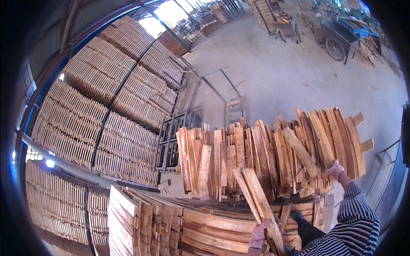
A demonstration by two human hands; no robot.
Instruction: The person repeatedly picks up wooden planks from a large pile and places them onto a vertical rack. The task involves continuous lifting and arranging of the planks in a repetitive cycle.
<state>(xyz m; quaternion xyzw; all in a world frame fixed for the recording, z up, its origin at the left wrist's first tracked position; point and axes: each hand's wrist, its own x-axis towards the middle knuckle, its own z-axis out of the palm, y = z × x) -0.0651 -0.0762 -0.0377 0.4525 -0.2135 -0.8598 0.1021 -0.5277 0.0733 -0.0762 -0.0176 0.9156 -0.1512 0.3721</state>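
Along the left, tall racks of stacked slats (106, 98) in dark metal frames, filling that side from floor to roof. Beyond, a wide grey concrete floor (290, 72), with a two-wheeled cart (339, 40) far off at the upper right. In the middle, a loose heap of pale wooden boards (273, 153), standing on end and leaning against one another. Below it, a neater stack of flat planks (205, 226) near the lower edge. At the bottom centre, two long boards (256, 192) held together, slanting up and left toward the heap, lower ends gripped by the gloved left hand (259, 235): fingers curled shut around them, thumb side probably hidden behind the wood. To the right, the gloved right hand (335, 170) at the end of a striped sleeve (358, 217), raised against the boards at the heap's right part, fingers bent over a board edge; whether closed fully on it, cannot tell. No labels or signs legible anywhere.
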